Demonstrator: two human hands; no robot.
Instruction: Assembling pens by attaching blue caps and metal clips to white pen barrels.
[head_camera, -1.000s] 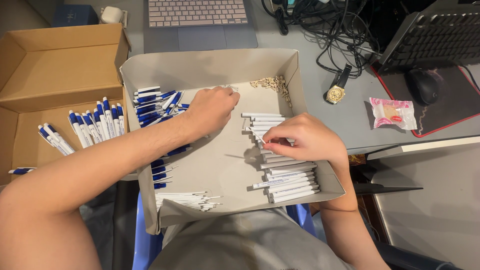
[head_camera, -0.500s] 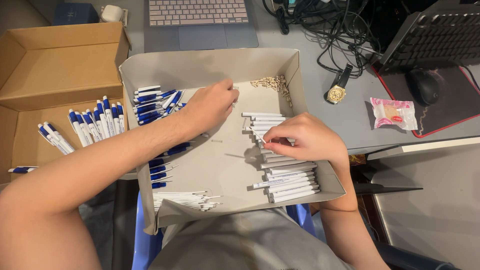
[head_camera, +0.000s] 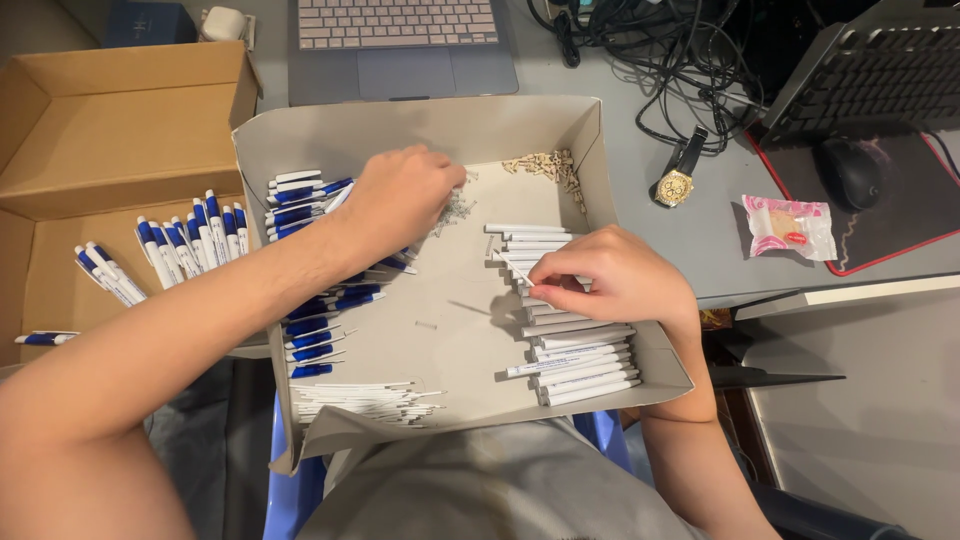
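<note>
An open grey cardboard box (head_camera: 420, 130) lies in front of me with pen parts sorted in groups. My left hand (head_camera: 400, 195) reaches into its upper middle, fingertips on a small heap of metal springs (head_camera: 457, 208), next to blue-and-white pen halves (head_camera: 305, 210). My right hand (head_camera: 610, 275) rests over a row of white pen barrels (head_camera: 575, 350) and pinches a thin white refill (head_camera: 520, 270) between thumb and forefinger. Thin white refills (head_camera: 360, 400) lie at the box's near edge. A pile of small tan parts (head_camera: 545, 165) sits at the far right corner.
A brown cardboard box (head_camera: 110, 140) at left holds several assembled blue-and-white pens (head_camera: 190, 245). A laptop keyboard (head_camera: 400, 30), tangled cables (head_camera: 650, 50), a wristwatch (head_camera: 678, 180), a pink snack packet (head_camera: 790, 225), a mouse (head_camera: 850, 170) and a black keyboard (head_camera: 870, 80) lie on the desk.
My left hand slid a little to the right, from the blue pen halves onto the springs. My right hand has stayed over the white barrels, still pinching the thin piece.
</note>
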